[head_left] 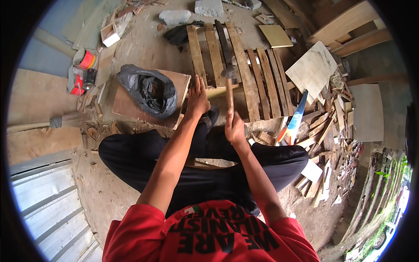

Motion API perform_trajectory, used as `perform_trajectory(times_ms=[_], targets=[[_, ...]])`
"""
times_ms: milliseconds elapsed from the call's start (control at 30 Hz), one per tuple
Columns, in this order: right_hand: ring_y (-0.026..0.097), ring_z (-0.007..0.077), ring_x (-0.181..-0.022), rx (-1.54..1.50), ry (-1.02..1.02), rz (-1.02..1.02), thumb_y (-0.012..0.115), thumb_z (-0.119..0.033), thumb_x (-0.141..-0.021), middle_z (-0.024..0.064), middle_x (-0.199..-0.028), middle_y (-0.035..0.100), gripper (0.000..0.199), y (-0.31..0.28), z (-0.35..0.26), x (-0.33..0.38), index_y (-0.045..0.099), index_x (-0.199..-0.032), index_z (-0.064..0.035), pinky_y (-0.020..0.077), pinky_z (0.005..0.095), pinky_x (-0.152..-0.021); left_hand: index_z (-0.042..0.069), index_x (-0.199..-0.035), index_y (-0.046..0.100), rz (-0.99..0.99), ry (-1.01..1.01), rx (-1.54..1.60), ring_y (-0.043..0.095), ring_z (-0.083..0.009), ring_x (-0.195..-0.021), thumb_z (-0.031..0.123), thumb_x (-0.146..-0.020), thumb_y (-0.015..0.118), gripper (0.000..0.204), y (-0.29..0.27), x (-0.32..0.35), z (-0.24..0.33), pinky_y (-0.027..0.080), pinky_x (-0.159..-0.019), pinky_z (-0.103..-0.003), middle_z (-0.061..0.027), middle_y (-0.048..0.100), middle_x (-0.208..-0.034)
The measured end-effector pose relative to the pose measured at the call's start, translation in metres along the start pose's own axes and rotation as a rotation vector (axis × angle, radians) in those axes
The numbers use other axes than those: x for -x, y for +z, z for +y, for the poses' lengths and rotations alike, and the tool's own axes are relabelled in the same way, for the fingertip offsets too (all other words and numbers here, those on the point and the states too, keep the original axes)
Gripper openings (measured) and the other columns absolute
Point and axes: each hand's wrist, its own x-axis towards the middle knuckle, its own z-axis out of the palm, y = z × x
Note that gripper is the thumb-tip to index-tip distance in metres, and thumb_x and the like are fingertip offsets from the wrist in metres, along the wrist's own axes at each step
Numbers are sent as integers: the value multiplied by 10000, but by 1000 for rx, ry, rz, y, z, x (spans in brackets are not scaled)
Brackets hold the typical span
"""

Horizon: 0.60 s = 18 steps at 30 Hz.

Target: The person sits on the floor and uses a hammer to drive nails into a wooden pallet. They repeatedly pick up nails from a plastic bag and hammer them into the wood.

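Observation:
My right hand (235,127) is wrapped round the wooden handle of a hammer (230,94), whose dark head lies over the slats of a wooden pallet (238,50). My left hand (198,99) has its fingers stretched out and pointing away from me, beside the near end of the pallet's leftmost slat; whether it presses on the wood I cannot tell. Left of that hand, an opened black plastic bag (169,98) with something dark inside rests on a brown board (126,102). A handsaw (297,114) with a blue-and-white blade and an orange-red handle leans right of the pallet.
Scrap wood (325,131) is heaped at the right, below a pale square board (312,67). Paint cans (85,59) and a stick broom (65,121) are at the left. Concrete blocks (174,17) lie at the back. My bent legs (279,163) flank the work area.

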Motion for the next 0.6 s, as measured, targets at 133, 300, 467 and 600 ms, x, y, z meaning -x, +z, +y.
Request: perform_trajectory(times_ms=[133,300,467,600], targets=[[596,476,-727,20,18,-32,397,-419,-1054,285,-699,582,553,-2,-18,-2,544,-817,58,458,496,-645,-73,-1528,134,35,-21,-40,378,-431,-1350,69,-739,651,954,9,0,-14,301,-1138,-472,-242,74,-1620],[613,496,-702,-60,-115,24,403,-360,-1061,285,-682,587,499,-9,-29,6,539,-833,63,464,477,-599,-89,-1523,115,61,7,10,318,-441,-1394,66,-752,624,936,9,-2,-9,266,-1159,-469,-260,69,-1616],[616,485,-733,-70,192,-103,347,-441,-1060,287,-701,593,603,-15,-39,-11,567,-850,80,458,480,-606,-93,-1521,134,57,13,-57,356,-432,-1366,87,-745,643,945,13,-1,-16,297,-1131,-466,-266,81,-1614],[605,477,-669,-131,-104,39,393,-357,-1059,269,-652,556,503,-15,-38,-5,543,-819,59,456,477,-593,-84,-1523,142,141,43,-51,373,-425,-1351,98,-749,660,949,15,0,-15,322,-1119,-456,-255,90,-1616]])
